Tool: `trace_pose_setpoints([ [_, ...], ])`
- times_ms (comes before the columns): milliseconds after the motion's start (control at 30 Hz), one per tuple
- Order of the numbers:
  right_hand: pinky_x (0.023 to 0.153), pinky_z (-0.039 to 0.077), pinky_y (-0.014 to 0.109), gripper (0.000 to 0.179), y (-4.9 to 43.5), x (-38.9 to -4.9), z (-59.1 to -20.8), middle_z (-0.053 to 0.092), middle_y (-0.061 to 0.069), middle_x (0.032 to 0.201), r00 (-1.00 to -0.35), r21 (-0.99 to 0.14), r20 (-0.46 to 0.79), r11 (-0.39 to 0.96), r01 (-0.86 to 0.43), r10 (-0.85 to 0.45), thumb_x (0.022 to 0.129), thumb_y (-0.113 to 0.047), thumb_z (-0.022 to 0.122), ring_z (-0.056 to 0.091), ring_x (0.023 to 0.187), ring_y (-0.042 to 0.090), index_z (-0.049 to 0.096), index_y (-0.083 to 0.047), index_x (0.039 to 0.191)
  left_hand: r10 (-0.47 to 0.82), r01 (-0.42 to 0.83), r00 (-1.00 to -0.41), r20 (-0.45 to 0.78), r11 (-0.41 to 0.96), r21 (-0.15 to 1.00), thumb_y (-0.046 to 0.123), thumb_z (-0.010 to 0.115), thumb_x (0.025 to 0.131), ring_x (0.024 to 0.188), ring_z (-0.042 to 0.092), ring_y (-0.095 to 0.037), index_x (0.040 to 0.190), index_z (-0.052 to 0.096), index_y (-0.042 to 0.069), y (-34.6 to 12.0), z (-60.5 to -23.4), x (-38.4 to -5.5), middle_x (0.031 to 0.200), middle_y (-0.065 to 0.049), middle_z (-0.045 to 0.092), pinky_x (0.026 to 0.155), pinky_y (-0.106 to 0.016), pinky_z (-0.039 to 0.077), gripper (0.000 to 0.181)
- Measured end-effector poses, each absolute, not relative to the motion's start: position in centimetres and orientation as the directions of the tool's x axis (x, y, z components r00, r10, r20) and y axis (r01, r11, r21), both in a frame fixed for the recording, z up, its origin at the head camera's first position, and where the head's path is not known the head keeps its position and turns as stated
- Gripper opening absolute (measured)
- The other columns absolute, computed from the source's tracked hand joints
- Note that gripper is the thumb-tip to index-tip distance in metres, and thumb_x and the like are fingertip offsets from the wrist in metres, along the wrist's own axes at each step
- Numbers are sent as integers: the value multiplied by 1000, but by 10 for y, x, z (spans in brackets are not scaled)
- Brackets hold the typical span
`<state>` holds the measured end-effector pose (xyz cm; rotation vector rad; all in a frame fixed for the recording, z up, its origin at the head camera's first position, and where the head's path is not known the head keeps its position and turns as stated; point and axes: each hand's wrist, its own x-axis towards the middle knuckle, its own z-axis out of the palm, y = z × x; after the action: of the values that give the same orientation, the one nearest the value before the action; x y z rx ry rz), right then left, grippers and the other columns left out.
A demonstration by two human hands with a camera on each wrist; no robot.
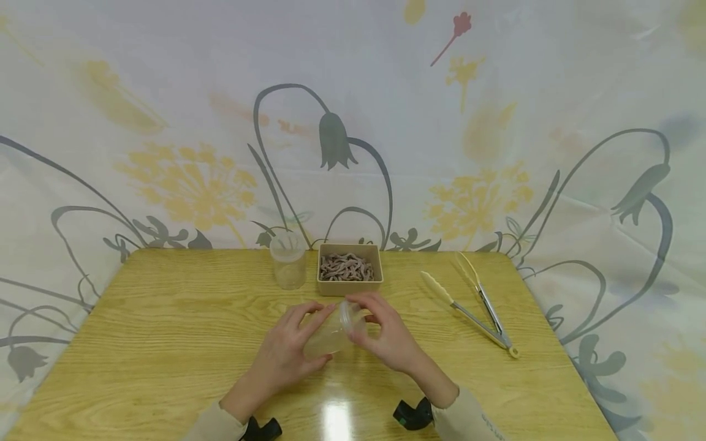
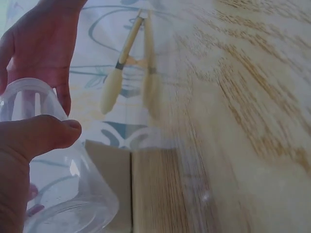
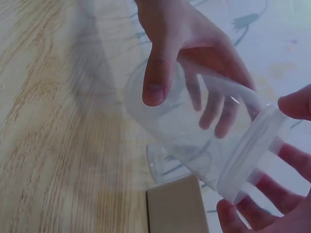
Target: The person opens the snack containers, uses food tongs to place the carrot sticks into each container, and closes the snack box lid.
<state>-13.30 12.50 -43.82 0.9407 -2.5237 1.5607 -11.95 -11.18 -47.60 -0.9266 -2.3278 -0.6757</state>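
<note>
A clear plastic jar (image 1: 326, 338) is tilted above the table, between my two hands. My left hand (image 1: 280, 354) grips its body, thumb on one side and fingers around the other, as the right wrist view shows. At the wider end sits a translucent lid (image 3: 249, 153). My right hand (image 1: 388, 337) holds that lid by its edge, thumb and fingertips spread around it. Nothing shows inside the jar in the right wrist view.
Behind the hands stands a beige box (image 1: 350, 288) filled with purplish-brown strips (image 1: 346, 267). Left of it is another clear container (image 1: 289, 272) with a pale top. Spread tongs (image 1: 484, 318) with cream tips lie on the right of the wooden table (image 1: 165, 331). A patterned cloth (image 1: 353, 202) hangs behind.
</note>
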Motion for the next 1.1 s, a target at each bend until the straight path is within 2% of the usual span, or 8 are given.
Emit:
trace_pose_setpoints([
  [100,96,49,52,54,125,-133,-439,53,8,140,-785,-782,359,297,-549,-505,85,-12,72,51,126,28,58,-14,137,459,729,-615,641,640,241,32,95,59,110,56,-25,146,51,15,-113,-477,-120,126,-7,58,87,-43,53,99],
  [267,101,41,59,65,127,-133,-442,49,8,147,-736,-734,411,284,-617,-538,74,-2,72,45,134,29,58,-17,135,458,722,-625,633,647,245,33,95,59,110,57,-24,144,53,13,-114,-478,-120,126,-7,60,85,-41,54,97],
  [400,101,39,64,58,128,-131,-444,44,11,150,-747,-750,419,268,-605,-515,81,-5,70,42,136,34,56,-13,138,453,711,-637,623,657,250,34,94,61,110,57,-24,144,53,14,-114,-478,-119,126,-6,60,84,-40,55,95],
  [533,98,43,63,49,127,-130,-445,45,10,148,-811,-795,396,282,-538,-430,92,-15,67,45,131,37,55,-9,139,455,706,-641,618,665,243,35,94,62,109,56,-24,145,52,14,-113,-479,-118,125,-7,60,86,-40,54,95],
  [667,85,54,50,48,126,-128,-446,51,9,139,-870,-807,337,366,-464,-360,95,-26,67,56,113,33,55,-14,140,461,710,-631,624,668,224,35,95,61,108,56,-24,145,52,15,-112,-480,-117,124,-7,60,86,-41,53,96],
  [800,77,54,38,52,124,-126,-444,54,13,132,-902,-823,264,408,-395,-341,93,-34,67,57,105,26,55,-16,140,467,713,-625,626,668,213,34,95,60,107,56,-24,143,54,15,-110,-479,-116,124,-6,60,88,-40,53,95],
  [967,81,55,47,48,122,-124,-443,56,10,129,-899,-846,253,369,-385,-356,91,-26,72,56,107,27,59,-11,135,471,711,-631,616,669,216,34,94,61,108,56,-23,143,54,15,-110,-479,-115,125,-5,60,89,-41,52,93],
  [1100,85,54,52,44,124,-126,-447,58,6,128,-865,-835,313,321,-447,-392,89,-17,75,55,111,31,62,-10,130,477,702,-651,591,675,229,36,94,62,110,55,-23,145,52,17,-112,-479,-115,126,-5,59,91,-41,51,95],
])
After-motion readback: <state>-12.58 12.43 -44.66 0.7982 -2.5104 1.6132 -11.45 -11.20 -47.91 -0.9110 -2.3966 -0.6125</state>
